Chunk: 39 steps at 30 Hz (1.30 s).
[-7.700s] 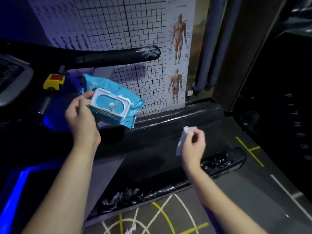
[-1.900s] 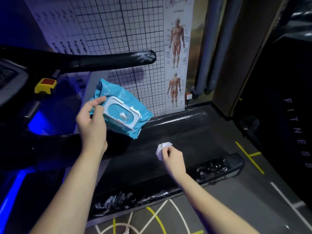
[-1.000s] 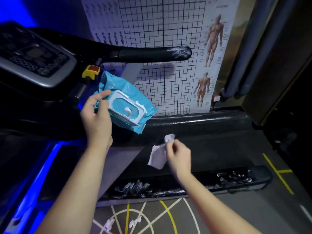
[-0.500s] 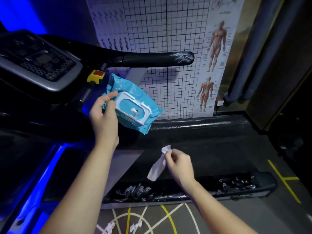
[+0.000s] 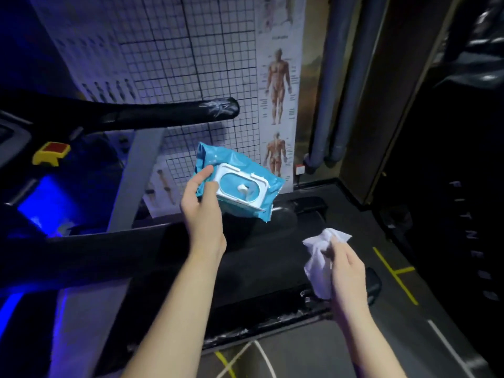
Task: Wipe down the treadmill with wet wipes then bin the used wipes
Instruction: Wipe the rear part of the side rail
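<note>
Head view: the left hand (image 5: 200,205) holds a soft teal plastic pack of wet wipes (image 5: 237,184) with a white flip lid, fingers and thumb curled round its near end, raised above the black treadmill deck (image 5: 261,257). The right hand (image 5: 346,266) pinches a crumpled white wet wipe (image 5: 320,257) hanging over the deck's rear. The black padded handrail (image 5: 163,115) runs above, the yellow-and-red stop button (image 5: 51,153) sitting left.

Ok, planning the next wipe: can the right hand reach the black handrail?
Probably yes, going around: the left hand and its wipes pack hang between the right hand, gripping the wipe, and the handrail.
</note>
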Motion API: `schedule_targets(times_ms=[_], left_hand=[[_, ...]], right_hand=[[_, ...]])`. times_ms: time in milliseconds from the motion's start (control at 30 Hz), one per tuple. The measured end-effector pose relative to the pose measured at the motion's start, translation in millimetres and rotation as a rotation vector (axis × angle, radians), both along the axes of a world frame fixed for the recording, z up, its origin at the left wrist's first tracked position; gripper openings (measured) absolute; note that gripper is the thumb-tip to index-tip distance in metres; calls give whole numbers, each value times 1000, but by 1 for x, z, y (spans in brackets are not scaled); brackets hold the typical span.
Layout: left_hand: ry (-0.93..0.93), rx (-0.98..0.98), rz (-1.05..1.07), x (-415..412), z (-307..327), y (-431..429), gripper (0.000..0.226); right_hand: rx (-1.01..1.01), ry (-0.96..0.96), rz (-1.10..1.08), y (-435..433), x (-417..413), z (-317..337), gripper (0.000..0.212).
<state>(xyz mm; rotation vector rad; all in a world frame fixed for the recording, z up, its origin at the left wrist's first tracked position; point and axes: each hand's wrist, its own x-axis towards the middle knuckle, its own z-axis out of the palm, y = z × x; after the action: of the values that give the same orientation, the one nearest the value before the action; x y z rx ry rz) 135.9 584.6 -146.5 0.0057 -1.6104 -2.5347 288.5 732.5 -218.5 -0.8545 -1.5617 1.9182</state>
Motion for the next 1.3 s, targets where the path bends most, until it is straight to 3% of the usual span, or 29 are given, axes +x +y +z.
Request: schedule_targets(times_ms=[133,300,433,600,833,1000,1300], left_hand=[[-9,-41,-76,20,-1,54,31],[57,-193,-248,37,-13,127,35],[-6,-190,-340,31,-27,188,36],[-109,-213,-413,17,-47,258,40],[-279,-132,-536,-8,-82,326,43],[-392,-111,-458,-27,-106,371,44],[-394,92,8,-67,-99,427,51]], right_hand=[[-351,28,-54,41,16,-10,16],[-376,65,-55,77,33,-33,30],[-282,51,-168,116,38,-48,24],[-121,-41,-310,160,38,-51,52],[-68,-74,-385,215,25,-48,38],[-97,-121,-394,273,10,-58,19],[166,-73,-38,438,-58,-54,10]])
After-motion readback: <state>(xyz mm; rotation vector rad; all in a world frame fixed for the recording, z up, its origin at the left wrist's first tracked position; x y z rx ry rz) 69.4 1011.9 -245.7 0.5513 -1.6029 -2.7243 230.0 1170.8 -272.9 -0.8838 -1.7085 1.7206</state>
